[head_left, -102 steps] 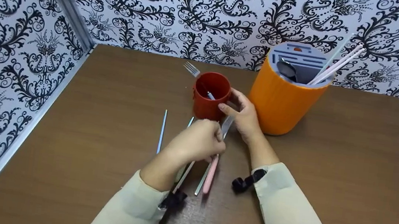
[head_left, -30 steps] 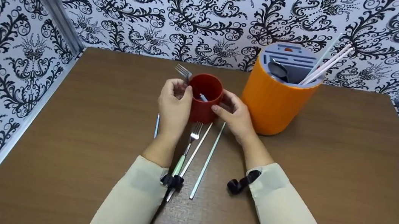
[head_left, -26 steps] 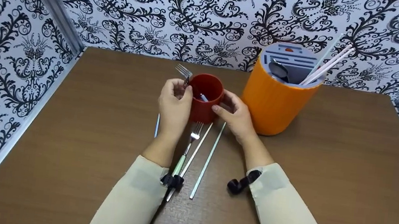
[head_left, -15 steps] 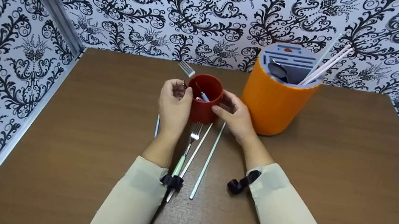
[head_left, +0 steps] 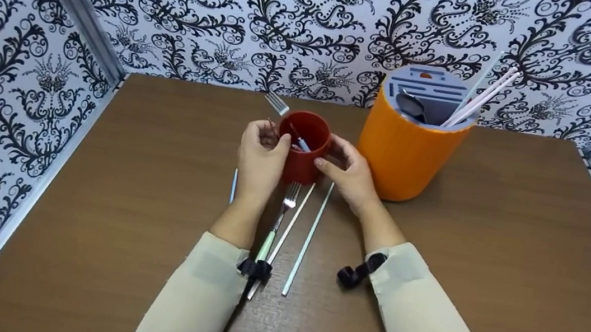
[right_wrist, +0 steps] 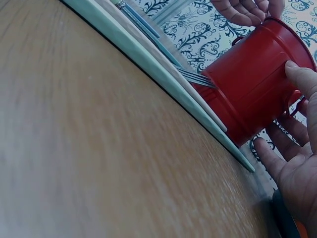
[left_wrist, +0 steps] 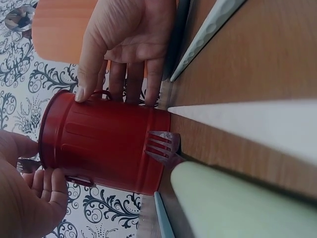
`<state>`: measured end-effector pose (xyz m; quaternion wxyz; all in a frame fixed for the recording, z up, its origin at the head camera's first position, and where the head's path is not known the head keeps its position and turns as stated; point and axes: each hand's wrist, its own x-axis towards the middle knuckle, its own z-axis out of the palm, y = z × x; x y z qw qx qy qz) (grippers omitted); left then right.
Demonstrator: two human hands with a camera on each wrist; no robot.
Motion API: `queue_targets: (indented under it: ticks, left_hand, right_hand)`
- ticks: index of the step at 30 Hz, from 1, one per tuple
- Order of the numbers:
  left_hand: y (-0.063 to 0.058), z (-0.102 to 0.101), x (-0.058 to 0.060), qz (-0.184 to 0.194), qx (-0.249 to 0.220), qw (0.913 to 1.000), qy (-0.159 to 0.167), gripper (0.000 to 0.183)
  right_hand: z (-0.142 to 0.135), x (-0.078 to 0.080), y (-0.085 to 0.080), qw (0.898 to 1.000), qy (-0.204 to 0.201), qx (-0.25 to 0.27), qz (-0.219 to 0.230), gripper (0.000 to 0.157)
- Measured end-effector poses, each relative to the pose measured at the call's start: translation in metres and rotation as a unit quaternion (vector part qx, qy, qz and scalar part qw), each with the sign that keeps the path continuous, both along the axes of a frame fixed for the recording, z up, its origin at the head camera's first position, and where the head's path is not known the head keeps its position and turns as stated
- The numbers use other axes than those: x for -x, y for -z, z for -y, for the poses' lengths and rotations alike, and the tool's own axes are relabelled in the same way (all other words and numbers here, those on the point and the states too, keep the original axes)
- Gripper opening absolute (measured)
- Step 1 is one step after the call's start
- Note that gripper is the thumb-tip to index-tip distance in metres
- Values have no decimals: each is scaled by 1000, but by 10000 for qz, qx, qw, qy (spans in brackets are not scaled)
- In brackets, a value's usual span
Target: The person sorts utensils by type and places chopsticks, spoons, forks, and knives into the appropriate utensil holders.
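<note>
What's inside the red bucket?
A pale handle shows inside the red bucket, and a fork sticks out past its rim. The near wall hides the bottom, so I can't see what's there.

Tight gap between cup [head_left: 302, 168] and orange holder [head_left: 409, 160]

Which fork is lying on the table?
The green-handled fork, lying with its tines toward the red cup. By contrast, the silver-headed fork behind it shows its tines above the cup's rim.
</note>
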<state>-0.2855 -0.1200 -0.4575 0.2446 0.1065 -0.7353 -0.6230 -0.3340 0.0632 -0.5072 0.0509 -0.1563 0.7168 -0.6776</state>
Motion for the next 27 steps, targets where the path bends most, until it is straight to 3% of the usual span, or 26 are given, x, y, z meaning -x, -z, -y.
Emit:
queue_targets:
  ticks: [10, 17, 27]
  left_hand:
    - [0, 1, -1, 55, 70, 9999, 60, 28]
    - [-7, 2, -4, 4, 192, 9997, 143, 32]
    - [-13, 4, -13, -203, 471, 9986, -143, 46]
  right_hand:
    - [-1, -3, 2, 9999, -48, 45, -115, 70]
    - [-8, -10, 3, 9998, 27, 7, -197, 70]
    - [-25, -33, -2, 9997, 81, -211, -104, 67]
